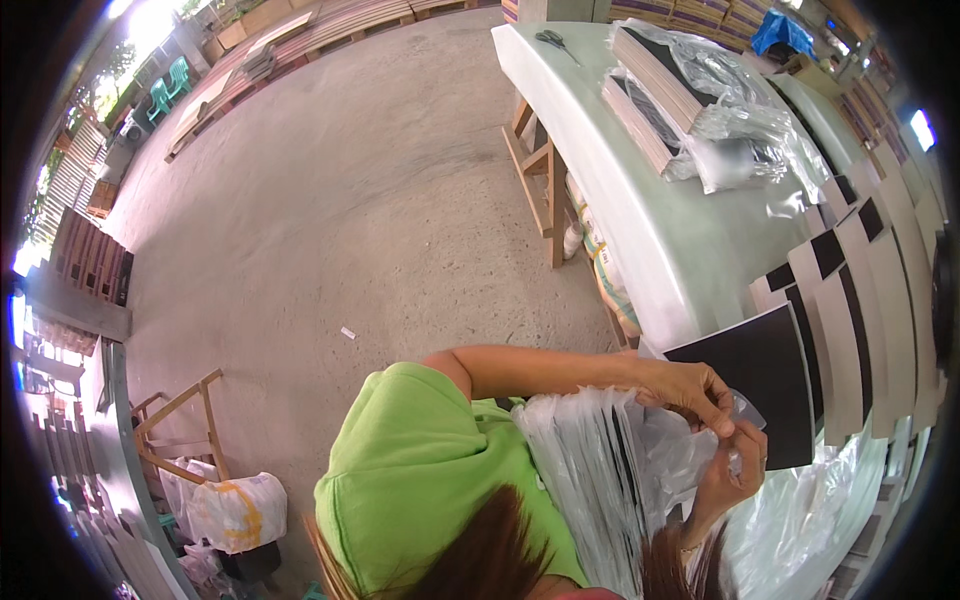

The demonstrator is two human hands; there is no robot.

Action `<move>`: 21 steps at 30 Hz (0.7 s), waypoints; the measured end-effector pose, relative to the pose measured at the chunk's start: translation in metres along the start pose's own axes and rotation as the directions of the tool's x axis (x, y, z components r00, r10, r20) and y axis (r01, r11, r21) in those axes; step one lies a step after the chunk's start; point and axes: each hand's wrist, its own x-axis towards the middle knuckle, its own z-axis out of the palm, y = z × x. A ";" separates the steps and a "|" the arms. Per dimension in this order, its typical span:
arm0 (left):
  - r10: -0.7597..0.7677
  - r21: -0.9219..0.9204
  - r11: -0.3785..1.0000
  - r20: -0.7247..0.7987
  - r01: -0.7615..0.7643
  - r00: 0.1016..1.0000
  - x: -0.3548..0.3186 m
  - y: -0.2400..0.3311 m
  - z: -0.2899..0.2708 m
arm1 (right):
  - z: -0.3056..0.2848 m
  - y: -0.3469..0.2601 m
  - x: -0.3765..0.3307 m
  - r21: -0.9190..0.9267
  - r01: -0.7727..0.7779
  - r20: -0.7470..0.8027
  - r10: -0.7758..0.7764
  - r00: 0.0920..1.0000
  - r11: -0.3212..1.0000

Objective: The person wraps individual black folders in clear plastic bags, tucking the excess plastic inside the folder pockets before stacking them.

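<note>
My left hand (690, 390) and my right hand (735, 470) meet at the mouth of a clear plastic bag (640, 450), both pinching its crumpled edge. The bag holds a stack of thin sheets standing on edge against my green shirt. A black sheet (760, 375) lies just beyond my fingers on the edge of the pale green table (650, 230). My left forearm reaches across from the shoulder; the right wrist comes up from below.
Beige and black cards (860, 300) lie fanned along the table's right side. Plastic-wrapped board stacks (680, 90) and scissors (550, 40) sit farther along. Wooden trestle legs (540, 170) and sacks stand under the table. A wooden frame (180, 420) and a white bag (235, 510) sit on the concrete floor.
</note>
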 end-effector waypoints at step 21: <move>0.010 0.036 0.999 0.065 -0.013 0.998 0.007 -0.011 0.003 | -0.004 0.035 -0.017 0.036 -0.029 -0.071 0.032 0.997 0.999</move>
